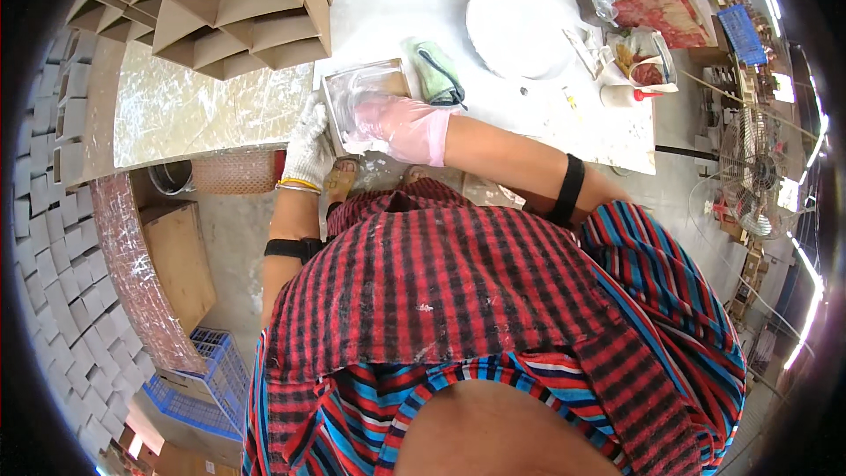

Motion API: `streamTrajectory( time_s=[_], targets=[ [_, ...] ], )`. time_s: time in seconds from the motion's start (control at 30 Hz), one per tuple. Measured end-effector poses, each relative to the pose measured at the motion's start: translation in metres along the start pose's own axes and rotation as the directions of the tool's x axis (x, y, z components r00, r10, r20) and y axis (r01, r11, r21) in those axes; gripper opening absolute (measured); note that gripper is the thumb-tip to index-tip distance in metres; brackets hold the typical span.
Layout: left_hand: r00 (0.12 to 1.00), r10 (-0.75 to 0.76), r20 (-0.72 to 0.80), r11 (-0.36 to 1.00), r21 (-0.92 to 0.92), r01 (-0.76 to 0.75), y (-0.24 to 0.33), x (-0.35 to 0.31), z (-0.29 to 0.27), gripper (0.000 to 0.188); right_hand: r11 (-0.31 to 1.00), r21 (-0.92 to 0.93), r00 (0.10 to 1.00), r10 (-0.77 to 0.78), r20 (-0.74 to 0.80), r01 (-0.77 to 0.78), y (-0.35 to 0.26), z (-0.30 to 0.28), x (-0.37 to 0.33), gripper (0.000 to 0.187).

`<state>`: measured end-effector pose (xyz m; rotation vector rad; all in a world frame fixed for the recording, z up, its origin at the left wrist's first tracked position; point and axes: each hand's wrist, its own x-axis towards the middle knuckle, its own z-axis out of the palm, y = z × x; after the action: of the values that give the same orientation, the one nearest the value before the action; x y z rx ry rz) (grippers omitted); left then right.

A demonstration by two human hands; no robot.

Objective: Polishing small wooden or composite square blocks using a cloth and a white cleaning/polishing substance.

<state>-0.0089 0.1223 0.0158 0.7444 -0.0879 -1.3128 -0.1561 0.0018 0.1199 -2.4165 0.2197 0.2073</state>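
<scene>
My left hand [308, 148], in a white knitted glove, grips the left side of a small open box [363, 70] with thin pale walls at the table's near edge. My right hand [377, 122] wears a loose pink plastic glove and reaches into this box from the right. Plastic and the box wall hide its fingers, so their pose cannot be made out. Just right of the box lies a crumpled green and dark cloth [434, 75]. A large round white lid or disc [518, 30] sits farther back on the white tabletop [370, 13].
Stacked brown cardboard compartments [251, 4] rise at the back left. A white bottle with a red tip [621, 95] and a bag of odds and ends [648, 57] stand to the right. A fan [753, 167] is beyond the table; a blue crate [211, 379] sits lower left.
</scene>
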Motion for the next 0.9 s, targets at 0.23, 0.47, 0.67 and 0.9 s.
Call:
streamTrajectory(
  time_s=[0.23, 0.47, 0.67, 0.9],
  targets=[
    [1.0, 0.006, 0.01, 1.0, 0.003, -0.006, -0.002, 0.001, -0.001, 0.049, 0.955, -0.286, 0.985, 0.121, 0.125, -0.08, 0.011, -0.043, -0.027, 0.02],
    [0.995, 0.073, -0.066, 0.997, 0.03, -0.071, -0.006, 0.005, -0.003, 0.048, 0.858, -0.509, 0.997, 0.079, -0.007, -0.072, 0.028, -0.044, -0.003, 0.018],
    [0.994, 0.062, -0.089, 0.998, 0.034, -0.06, -0.006, 0.005, 0.001, 0.049, 0.928, -0.34, 0.978, 0.09, -0.189, -0.151, 0.039, -0.04, 0.005, 0.014],
    [0.981, 0.128, -0.144, 0.98, 0.173, -0.102, -0.006, 0.01, 0.001, 0.05, 0.929, -0.325, 0.979, 0.201, 0.035, -0.179, 0.016, -0.056, -0.012, 0.014]
  ],
)
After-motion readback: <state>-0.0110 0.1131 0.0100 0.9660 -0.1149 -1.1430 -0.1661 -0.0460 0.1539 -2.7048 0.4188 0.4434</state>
